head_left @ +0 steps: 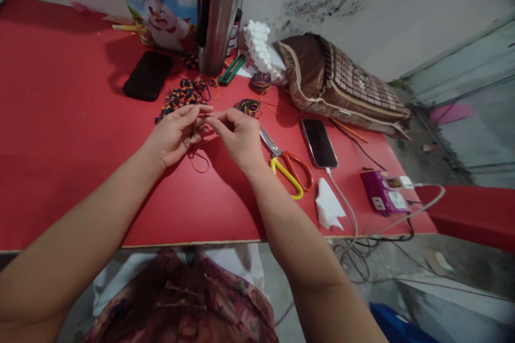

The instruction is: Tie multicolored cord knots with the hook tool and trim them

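The left hand (175, 136) and right hand (240, 136) meet fingertip to fingertip, both pinching a cord (200, 165) whose loose loop lies nearer the left.

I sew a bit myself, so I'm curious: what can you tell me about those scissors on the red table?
The scissors lie flat on the red table, their steel-looking blades closed. The large loop handles are one yellow, one orange-red. The tips end beside the right hand, which pinches a cord; the handles face the near edge. Nothing grips them. A dark phone lies just right.
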The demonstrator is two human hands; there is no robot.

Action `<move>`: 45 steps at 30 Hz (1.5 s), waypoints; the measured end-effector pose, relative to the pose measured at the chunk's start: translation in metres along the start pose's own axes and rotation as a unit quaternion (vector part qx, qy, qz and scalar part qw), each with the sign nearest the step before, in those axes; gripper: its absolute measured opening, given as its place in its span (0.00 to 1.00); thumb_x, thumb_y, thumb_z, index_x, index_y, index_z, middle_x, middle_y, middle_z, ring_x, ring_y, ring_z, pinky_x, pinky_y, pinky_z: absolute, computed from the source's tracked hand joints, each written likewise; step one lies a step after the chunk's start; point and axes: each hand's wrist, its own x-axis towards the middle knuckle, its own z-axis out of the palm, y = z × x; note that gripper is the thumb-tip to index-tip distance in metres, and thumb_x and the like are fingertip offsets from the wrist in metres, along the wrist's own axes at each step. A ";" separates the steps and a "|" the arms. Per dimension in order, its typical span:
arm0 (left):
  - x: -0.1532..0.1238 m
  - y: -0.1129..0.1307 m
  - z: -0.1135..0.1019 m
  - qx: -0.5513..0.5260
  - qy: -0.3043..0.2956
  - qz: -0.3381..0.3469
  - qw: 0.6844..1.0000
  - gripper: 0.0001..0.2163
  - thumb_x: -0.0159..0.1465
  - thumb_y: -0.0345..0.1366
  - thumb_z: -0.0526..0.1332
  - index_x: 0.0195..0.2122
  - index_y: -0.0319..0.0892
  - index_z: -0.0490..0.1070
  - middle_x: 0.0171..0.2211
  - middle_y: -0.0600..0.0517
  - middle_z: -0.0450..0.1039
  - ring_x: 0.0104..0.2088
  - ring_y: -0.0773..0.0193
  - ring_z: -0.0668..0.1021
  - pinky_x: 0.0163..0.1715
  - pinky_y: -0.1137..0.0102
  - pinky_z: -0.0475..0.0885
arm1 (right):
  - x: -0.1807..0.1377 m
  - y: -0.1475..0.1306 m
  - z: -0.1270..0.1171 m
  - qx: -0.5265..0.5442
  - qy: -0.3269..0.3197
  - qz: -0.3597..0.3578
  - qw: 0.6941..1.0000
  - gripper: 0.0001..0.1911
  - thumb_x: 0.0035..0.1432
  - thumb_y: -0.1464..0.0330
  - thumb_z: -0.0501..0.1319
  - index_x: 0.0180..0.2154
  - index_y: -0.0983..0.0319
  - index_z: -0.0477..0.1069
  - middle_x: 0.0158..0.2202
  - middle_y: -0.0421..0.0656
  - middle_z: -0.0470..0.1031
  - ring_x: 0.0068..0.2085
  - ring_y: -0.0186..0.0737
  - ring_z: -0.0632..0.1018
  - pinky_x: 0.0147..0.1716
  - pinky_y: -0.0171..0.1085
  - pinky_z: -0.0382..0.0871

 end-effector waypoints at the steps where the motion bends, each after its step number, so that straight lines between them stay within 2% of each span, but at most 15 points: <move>1: 0.000 0.000 0.000 -0.011 0.004 -0.001 1.000 0.06 0.76 0.30 0.72 0.40 0.39 0.87 0.36 0.47 0.87 0.30 0.69 0.85 0.22 0.80 0.69 | -0.001 -0.001 0.002 0.002 -0.014 -0.014 1.000 0.13 0.75 0.64 0.71 0.34 0.57 0.80 0.39 0.42 0.87 0.40 0.41 0.83 0.46 0.40 0.74; 3: 0.001 0.001 0.000 -0.034 0.016 0.003 0.999 0.07 0.77 0.28 0.69 0.42 0.39 0.88 0.40 0.45 0.90 0.33 0.68 0.87 0.25 0.80 0.72 | -0.004 -0.002 0.005 -0.011 -0.038 -0.046 0.998 0.10 0.76 0.65 0.70 0.37 0.58 0.81 0.42 0.44 0.89 0.44 0.43 0.84 0.49 0.40 0.75; 7: 0.003 0.001 -0.004 -0.057 0.026 0.017 0.998 0.07 0.78 0.25 0.68 0.44 0.38 0.88 0.47 0.43 0.91 0.36 0.69 0.88 0.28 0.80 0.75 | -0.007 -0.005 0.007 -0.087 -0.062 -0.100 0.989 0.10 0.79 0.65 0.66 0.40 0.59 0.83 0.43 0.46 0.88 0.44 0.44 0.83 0.50 0.41 0.74; 9: 0.003 0.000 -0.004 -0.052 0.026 0.024 0.998 0.06 0.77 0.26 0.69 0.45 0.38 0.88 0.49 0.43 0.92 0.36 0.68 0.88 0.33 0.78 0.79 | -0.008 -0.005 0.008 -0.114 -0.074 -0.108 0.985 0.12 0.80 0.64 0.65 0.40 0.58 0.83 0.43 0.47 0.88 0.44 0.44 0.83 0.49 0.41 0.73; 13: 0.002 0.000 -0.003 -0.059 0.030 0.019 0.998 0.09 0.78 0.24 0.66 0.45 0.38 0.88 0.50 0.44 0.92 0.36 0.68 0.88 0.38 0.75 0.83 | -0.009 -0.004 0.011 -0.125 -0.105 -0.109 0.981 0.13 0.80 0.65 0.63 0.41 0.59 0.84 0.43 0.48 0.88 0.43 0.45 0.83 0.47 0.42 0.72; 18: -0.001 0.006 0.000 -0.059 0.026 0.016 0.998 0.12 0.70 0.16 0.68 0.44 0.37 0.87 0.50 0.46 0.92 0.32 0.71 0.87 0.36 0.77 0.82 | -0.009 -0.003 0.011 -0.115 -0.108 -0.103 0.982 0.14 0.80 0.62 0.64 0.40 0.59 0.84 0.42 0.47 0.88 0.42 0.44 0.82 0.47 0.42 0.73; 21: -0.002 0.010 0.000 -0.075 0.030 0.015 0.997 0.13 0.70 0.13 0.65 0.43 0.36 0.86 0.45 0.46 0.91 0.30 0.72 0.86 0.28 0.80 0.76 | -0.008 -0.004 0.008 -0.101 -0.121 -0.110 0.981 0.15 0.80 0.61 0.64 0.39 0.58 0.84 0.41 0.47 0.88 0.41 0.44 0.82 0.46 0.41 0.73; 23: 0.000 0.011 -0.001 -0.083 0.035 0.016 0.996 0.13 0.70 0.13 0.65 0.43 0.36 0.85 0.43 0.47 0.91 0.31 0.72 0.87 0.25 0.82 0.72 | -0.008 -0.005 0.005 -0.081 -0.125 -0.115 0.982 0.15 0.79 0.61 0.65 0.38 0.58 0.84 0.39 0.45 0.88 0.39 0.42 0.81 0.45 0.41 0.72; 28: 0.004 0.010 -0.006 -0.067 0.053 0.017 0.996 0.13 0.71 0.15 0.66 0.47 0.38 0.85 0.49 0.47 0.91 0.37 0.68 0.90 0.31 0.80 0.79 | -0.008 -0.005 -0.001 -0.038 -0.155 -0.131 0.978 0.17 0.76 0.62 0.67 0.32 0.58 0.81 0.32 0.41 0.82 0.32 0.38 0.75 0.40 0.40 0.69; 32: 0.004 0.010 -0.006 -0.077 0.056 0.024 0.995 0.13 0.71 0.14 0.65 0.45 0.37 0.85 0.47 0.47 0.91 0.37 0.67 0.91 0.34 0.78 0.81 | -0.008 -0.009 -0.006 -0.024 -0.174 -0.103 0.979 0.17 0.74 0.63 0.69 0.29 0.58 0.79 0.28 0.38 0.78 0.29 0.36 0.71 0.36 0.40 0.65; 35: 0.005 0.009 -0.007 -0.075 0.057 0.016 0.995 0.13 0.71 0.16 0.66 0.46 0.38 0.86 0.47 0.48 0.91 0.38 0.67 0.91 0.39 0.77 0.84 | -0.007 -0.014 -0.011 0.005 -0.135 -0.070 0.988 0.29 0.75 0.53 0.69 0.23 0.58 0.73 0.22 0.36 0.71 0.26 0.34 0.67 0.32 0.41 0.60; 37: 0.005 0.008 -0.009 -0.069 0.060 0.013 0.996 0.12 0.71 0.18 0.67 0.48 0.39 0.86 0.49 0.48 0.91 0.42 0.66 0.92 0.45 0.76 0.85 | -0.006 -0.016 -0.014 0.014 -0.067 -0.036 0.997 0.36 0.77 0.44 0.65 0.21 0.57 0.71 0.21 0.37 0.69 0.25 0.35 0.68 0.32 0.41 0.60; 39: 0.005 0.008 -0.009 -0.066 0.065 0.007 0.996 0.12 0.72 0.18 0.67 0.49 0.40 0.86 0.51 0.48 0.91 0.44 0.65 0.92 0.47 0.75 0.85 | -0.004 -0.014 -0.016 0.015 0.011 -0.001 1.000 0.39 0.78 0.38 0.60 0.23 0.57 0.76 0.21 0.38 0.70 0.26 0.36 0.71 0.33 0.41 0.64; 42: 0.004 0.010 -0.005 -0.067 0.070 -0.004 0.995 0.13 0.71 0.16 0.65 0.47 0.39 0.85 0.50 0.47 0.90 0.39 0.67 0.91 0.44 0.74 0.86 | 0.000 -0.005 -0.021 -0.010 0.083 0.002 0.997 0.37 0.78 0.38 0.60 0.25 0.57 0.80 0.21 0.39 0.71 0.27 0.37 0.73 0.36 0.41 0.67; 45: 0.000 0.015 0.000 -0.074 0.079 -0.021 0.994 0.15 0.71 0.14 0.61 0.43 0.38 0.84 0.44 0.48 0.90 0.31 0.70 0.87 0.34 0.77 0.83 | 0.003 0.001 -0.032 -0.076 0.117 -0.012 0.990 0.31 0.80 0.47 0.61 0.28 0.57 0.79 0.24 0.39 0.74 0.29 0.38 0.74 0.37 0.42 0.67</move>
